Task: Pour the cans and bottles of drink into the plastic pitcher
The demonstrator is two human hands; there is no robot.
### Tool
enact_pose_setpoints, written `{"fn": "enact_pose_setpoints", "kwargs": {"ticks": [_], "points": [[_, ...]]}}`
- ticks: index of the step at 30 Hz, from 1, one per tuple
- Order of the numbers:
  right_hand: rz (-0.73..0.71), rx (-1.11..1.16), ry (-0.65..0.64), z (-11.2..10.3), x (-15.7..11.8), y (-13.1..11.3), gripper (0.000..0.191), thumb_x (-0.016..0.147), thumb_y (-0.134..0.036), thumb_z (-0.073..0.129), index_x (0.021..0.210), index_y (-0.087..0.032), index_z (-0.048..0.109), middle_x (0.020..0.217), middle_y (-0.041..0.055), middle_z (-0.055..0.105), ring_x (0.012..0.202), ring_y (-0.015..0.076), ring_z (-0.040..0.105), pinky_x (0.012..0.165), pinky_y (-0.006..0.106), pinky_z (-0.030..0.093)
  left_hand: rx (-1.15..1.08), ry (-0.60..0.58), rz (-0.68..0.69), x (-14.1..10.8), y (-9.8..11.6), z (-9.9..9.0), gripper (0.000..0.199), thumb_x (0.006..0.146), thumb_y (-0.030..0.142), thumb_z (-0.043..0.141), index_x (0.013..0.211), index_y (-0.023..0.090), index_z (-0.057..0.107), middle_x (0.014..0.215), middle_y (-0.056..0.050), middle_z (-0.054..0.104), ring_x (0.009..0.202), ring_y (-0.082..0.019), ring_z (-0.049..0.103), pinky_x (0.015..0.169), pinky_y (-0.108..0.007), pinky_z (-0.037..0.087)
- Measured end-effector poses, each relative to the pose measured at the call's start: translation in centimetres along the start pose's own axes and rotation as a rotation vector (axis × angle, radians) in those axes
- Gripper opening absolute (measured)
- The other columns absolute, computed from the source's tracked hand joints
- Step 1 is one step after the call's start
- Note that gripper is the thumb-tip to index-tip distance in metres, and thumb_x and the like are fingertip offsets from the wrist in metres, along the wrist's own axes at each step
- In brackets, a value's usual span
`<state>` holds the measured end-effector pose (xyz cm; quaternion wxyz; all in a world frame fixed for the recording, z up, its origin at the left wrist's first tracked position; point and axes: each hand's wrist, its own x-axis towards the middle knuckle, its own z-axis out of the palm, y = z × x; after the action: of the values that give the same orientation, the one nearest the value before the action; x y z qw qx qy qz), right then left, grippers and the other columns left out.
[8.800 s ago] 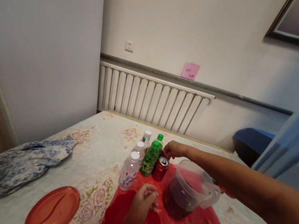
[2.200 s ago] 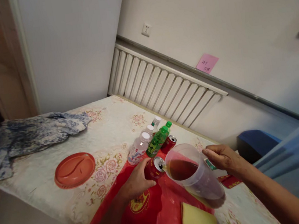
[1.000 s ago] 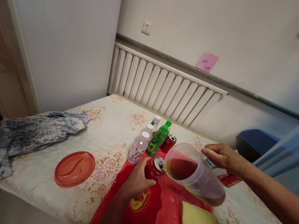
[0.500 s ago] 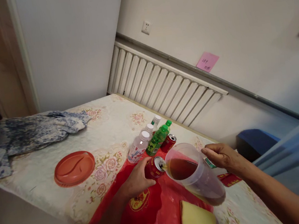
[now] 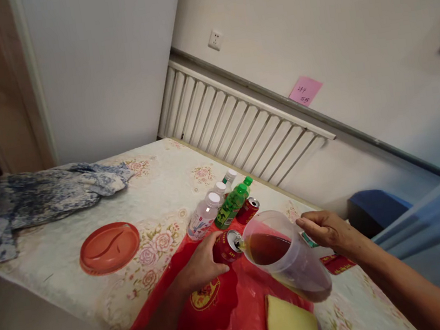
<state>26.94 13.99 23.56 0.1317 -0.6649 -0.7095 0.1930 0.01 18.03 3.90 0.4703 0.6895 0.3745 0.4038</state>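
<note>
A red drink can [image 5: 226, 247] with an opened top is in my left hand [image 5: 201, 263], whose fingers and thumb close around its side. The can leans towards a clear plastic pitcher [image 5: 296, 269] with dark amber liquid in it. Yellowish liquid shows between the can's mouth and the pitcher's rim. My right hand [image 5: 327, 230] is closed at the pitcher's far right side, where its handle is mostly hidden by the fingers. The pitcher tilts with its wide mouth towards the can. Beneath both lies red plastic sheeting [image 5: 246, 325].
Behind the can stand clear bottles [image 5: 205, 216] with white caps, green bottles [image 5: 232, 207] and another red can [image 5: 248, 211]. A yellow cloth-like square [image 5: 291, 324] lies in front. An orange divided plate [image 5: 109, 249] and blue-white fabric [image 5: 52, 196] are at left on the flowered tablecloth [image 5: 162, 195].
</note>
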Motion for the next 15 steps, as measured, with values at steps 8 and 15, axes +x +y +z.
{"fn": "enact_pose_setpoints", "kwargs": {"ticks": [8, 15], "points": [[0.003, -0.006, -0.003, -0.07, 0.03, -0.03, 0.052, 0.085, -0.066, 0.043, 0.058, -0.022, 0.037, 0.055, -0.006, 0.031, 0.052, 0.0095, 0.026, 0.049, 0.025, 0.023, 0.014, -0.004, 0.003, 0.03, -0.18, 0.05, 0.074, 0.06, 0.012, 0.063, 0.13, 0.028, 0.046, 0.137, -0.002, 0.058, 0.129, -0.022, 0.052, 0.11, -0.033, 0.039], [-0.003, -0.003, -0.004, -0.06, -0.08, -0.35, 0.051, 0.085, -0.064, 0.044, 0.059, -0.022, 0.036, 0.055, -0.0056, 0.031, 0.052, 0.0099, 0.027, 0.05, 0.025, 0.023, 0.017, -0.011, 0.005, -0.04, 0.05, 0.0, 0.072, 0.06, 0.012, 0.064, 0.128, 0.029, 0.047, 0.135, -0.001, 0.059, 0.127, -0.022, 0.053, 0.109, -0.032, 0.041]]}}
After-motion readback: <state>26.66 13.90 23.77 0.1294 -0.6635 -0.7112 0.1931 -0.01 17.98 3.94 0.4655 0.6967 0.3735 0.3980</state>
